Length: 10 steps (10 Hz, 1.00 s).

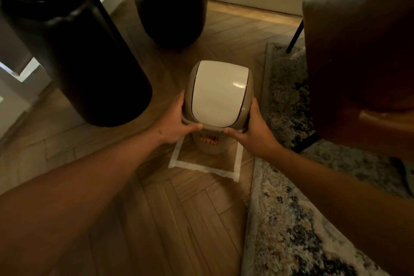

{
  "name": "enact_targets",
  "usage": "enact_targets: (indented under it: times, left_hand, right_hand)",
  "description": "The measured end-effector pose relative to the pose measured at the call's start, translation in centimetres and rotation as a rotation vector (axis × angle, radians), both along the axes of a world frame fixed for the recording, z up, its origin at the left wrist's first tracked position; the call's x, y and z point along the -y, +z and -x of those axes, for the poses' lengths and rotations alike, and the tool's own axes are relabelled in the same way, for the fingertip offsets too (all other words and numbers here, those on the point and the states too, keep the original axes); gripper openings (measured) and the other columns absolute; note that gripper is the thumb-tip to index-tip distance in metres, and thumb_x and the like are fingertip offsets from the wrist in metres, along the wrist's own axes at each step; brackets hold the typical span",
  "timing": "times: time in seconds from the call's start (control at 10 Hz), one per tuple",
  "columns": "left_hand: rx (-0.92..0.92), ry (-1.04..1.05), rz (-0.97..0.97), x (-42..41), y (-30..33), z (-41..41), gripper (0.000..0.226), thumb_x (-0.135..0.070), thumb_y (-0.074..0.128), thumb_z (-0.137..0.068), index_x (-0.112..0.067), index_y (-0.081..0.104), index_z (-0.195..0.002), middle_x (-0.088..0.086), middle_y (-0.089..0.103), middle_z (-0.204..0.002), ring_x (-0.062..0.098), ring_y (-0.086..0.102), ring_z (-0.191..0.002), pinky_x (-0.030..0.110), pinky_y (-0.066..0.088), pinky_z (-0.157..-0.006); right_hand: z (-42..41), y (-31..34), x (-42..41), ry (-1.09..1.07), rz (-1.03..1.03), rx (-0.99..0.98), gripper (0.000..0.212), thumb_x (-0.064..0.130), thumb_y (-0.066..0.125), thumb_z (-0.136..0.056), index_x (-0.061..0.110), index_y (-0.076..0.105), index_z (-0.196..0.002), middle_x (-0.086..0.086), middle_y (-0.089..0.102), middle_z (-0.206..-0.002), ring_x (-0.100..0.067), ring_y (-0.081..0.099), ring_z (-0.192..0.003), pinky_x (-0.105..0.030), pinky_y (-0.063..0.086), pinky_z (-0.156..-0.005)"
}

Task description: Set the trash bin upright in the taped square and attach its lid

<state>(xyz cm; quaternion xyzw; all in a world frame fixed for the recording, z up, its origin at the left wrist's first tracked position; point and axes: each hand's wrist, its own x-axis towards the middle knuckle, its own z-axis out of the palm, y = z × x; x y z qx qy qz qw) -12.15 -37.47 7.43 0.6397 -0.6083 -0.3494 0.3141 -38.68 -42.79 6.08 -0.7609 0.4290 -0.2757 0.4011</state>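
The beige trash bin [209, 144] is seen standing upright inside the taped square [205, 167] on the herringbone wood floor [179, 219], with its swing-top lid [218, 93] seated on the rim. The lid is clasped from both sides: the left hand [177, 122] is pressed against its left edge, the right hand [254, 129] against its right edge, thumbs laid along the near rim. A patterned rug [289, 219] is seen just beside the square

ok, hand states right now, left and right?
Left hand: closed on the lid's left side, on the trash bin.
Right hand: closed on the lid's right side.
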Motion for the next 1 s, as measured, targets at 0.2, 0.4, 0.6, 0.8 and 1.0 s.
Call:
enact_targets:
  times: [0.2, 0.4, 0.6, 0.8, 1.0]
  left_hand:
    - [-0.018, -0.024, 0.024, -0.11, 0.36, -0.31, 0.111, -0.027, 0.09, -0.071, -0.028, 0.023, -0.158, -0.003, 0.042, -0.155, 0.012, 0.04, -0.143, 0.043, 0.041, -0.115]
    - [-0.044, -0.024, 0.022, -0.28, 0.15, -0.47, 0.112, -0.033, 0.091, -0.068, -0.03, 0.024, -0.158, -0.006, 0.043, -0.155, 0.011, 0.041, -0.143, 0.045, 0.043, -0.114]
    - [-0.038, -0.012, 0.015, -0.32, -0.02, -0.61, 0.112, -0.041, 0.089, -0.065, -0.034, 0.024, -0.156, -0.007, 0.044, -0.154, 0.012, 0.042, -0.143, 0.046, 0.045, -0.112]
    - [-0.042, 0.001, -0.004, -0.39, -0.09, -0.64, 0.112, -0.043, 0.089, -0.065, -0.038, 0.023, -0.155, -0.008, 0.044, -0.153, 0.011, 0.042, -0.142, 0.046, 0.046, -0.111]
    - [-0.051, 0.03, 0.018, -0.38, -0.55, -0.44, 0.118, -0.049, 0.088, -0.063, -0.036, 0.018, -0.157, -0.006, 0.039, -0.157, 0.01, 0.038, -0.143, 0.045, 0.043, -0.114]
  right_hand:
    - [0.26, 0.48, 0.11, 0.014, -0.045, 0.016, 0.12, 0.035, 0.093, -0.073, 0.025, 0.017, -0.165, 0.0, 0.041, -0.16, -0.016, 0.041, -0.15, -0.048, 0.042, -0.12]
    - [0.52, 0.72, 0.29, 0.026, -0.029, -0.012, 0.116, 0.031, 0.095, -0.074, 0.024, 0.022, -0.163, 0.001, 0.042, -0.158, -0.015, 0.043, -0.148, -0.047, 0.043, -0.119]
    - [0.65, 0.76, 0.36, 0.017, -0.045, -0.014, 0.117, 0.03, 0.096, -0.073, 0.025, 0.021, -0.163, 0.001, 0.044, -0.156, -0.013, 0.045, -0.146, -0.046, 0.044, -0.118]
    - [0.58, 0.64, 0.32, 0.01, -0.07, -0.005, 0.121, 0.029, 0.096, -0.072, 0.025, 0.018, -0.165, 0.002, 0.043, -0.158, -0.013, 0.043, -0.148, -0.047, 0.044, -0.118]
    - [0.59, 0.99, 0.6, 0.021, -0.075, 0.04, 0.116, 0.046, 0.094, -0.071, 0.024, 0.023, -0.16, -0.003, 0.043, -0.157, -0.017, 0.042, -0.149, -0.048, 0.043, -0.119]
